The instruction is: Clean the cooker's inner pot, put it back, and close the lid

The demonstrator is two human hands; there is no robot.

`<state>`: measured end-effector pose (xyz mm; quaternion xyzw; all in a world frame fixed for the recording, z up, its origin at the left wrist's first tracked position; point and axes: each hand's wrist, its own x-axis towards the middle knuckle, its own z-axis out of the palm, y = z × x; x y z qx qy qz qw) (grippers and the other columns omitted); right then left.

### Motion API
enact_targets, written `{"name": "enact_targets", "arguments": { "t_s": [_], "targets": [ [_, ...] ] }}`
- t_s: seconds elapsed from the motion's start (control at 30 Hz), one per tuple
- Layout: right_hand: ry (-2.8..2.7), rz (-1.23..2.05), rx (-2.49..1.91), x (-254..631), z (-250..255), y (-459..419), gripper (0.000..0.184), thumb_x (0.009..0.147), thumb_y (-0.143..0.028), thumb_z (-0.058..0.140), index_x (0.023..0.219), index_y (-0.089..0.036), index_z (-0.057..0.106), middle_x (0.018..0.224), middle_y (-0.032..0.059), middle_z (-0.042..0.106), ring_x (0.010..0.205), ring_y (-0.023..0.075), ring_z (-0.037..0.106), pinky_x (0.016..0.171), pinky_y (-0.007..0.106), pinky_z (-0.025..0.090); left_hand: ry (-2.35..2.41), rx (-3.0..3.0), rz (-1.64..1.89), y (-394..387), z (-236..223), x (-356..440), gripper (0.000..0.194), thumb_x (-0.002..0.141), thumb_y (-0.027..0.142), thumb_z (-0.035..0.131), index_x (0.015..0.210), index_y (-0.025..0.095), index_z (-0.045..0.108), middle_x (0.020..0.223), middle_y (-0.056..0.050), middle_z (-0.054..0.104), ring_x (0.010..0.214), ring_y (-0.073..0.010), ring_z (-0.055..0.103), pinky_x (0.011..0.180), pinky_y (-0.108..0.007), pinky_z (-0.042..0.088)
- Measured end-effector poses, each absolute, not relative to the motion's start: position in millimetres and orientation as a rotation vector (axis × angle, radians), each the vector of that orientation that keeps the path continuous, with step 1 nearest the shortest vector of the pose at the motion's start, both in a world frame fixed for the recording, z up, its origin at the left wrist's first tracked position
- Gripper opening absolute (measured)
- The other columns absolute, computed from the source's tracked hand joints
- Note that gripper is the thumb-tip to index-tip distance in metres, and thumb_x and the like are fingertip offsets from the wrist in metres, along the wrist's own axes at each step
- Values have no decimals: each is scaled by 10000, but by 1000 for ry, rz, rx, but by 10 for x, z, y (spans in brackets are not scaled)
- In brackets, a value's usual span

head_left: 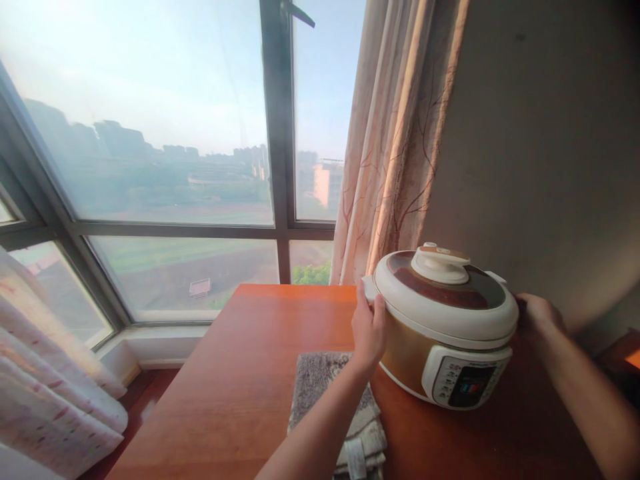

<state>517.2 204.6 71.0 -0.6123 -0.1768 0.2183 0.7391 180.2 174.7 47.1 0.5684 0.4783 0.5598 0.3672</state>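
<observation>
A white and gold electric pressure cooker point(405, 347) is on the right part of the wooden table, its lid on and its control panel turned toward me. My left hand point(369, 327) is closed on the cooker's left side handle. On the far side, my right hand point(540, 317) grips the right side, with its fingers partly hidden behind the rim. Beneath my left forearm lies a folded grey patterned towel point(317, 380), close to the cooker's left side.
The reddish-brown table point(215, 400) reaches toward a large window point(175, 167). A light curtain point(385, 133) hangs behind the cooker beside a grey wall point(540, 153). Another curtain point(45, 387) falls at the lower left.
</observation>
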Motion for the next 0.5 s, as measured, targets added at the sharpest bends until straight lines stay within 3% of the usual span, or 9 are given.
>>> {"name": "enact_targets", "arguments": {
  "t_s": [0.13, 0.33, 0.5],
  "targets": [
    [-302, 536, -1475, 5204, 710, 2004, 217, 1033, -351, 488, 1148, -284, 659, 1288, 83, 604, 1095, 181, 618, 907, 335, 530, 1248, 1493, 1431, 1672, 492, 1825, 682, 977, 490, 403, 1545, 132, 284, 984, -104, 709, 966, -288, 659, 912, -389, 437],
    [-369, 418, -1509, 5221, 649, 1983, 434, 1072, -331, 316, 1202, -62, 631, 1246, 137, 603, 1122, 279, 615, 844, 421, 552, 1305, 1546, 1434, 1620, 527, 1866, 645, 991, 458, 379, 1537, 124, 297, 1014, -104, 715, 984, -277, 659, 909, -371, 449],
    [-644, 59, -1314, 5213, 593, 1950, 344, 1020, -365, 506, 1207, -102, 627, 1251, 135, 608, 1077, 271, 631, 830, 412, 566, 1338, 1578, 1427, 1590, 551, 1833, 654, 993, 463, 373, 1533, 101, 307, 1025, -119, 716, 972, -278, 662, 892, -363, 452]
  ]
}}
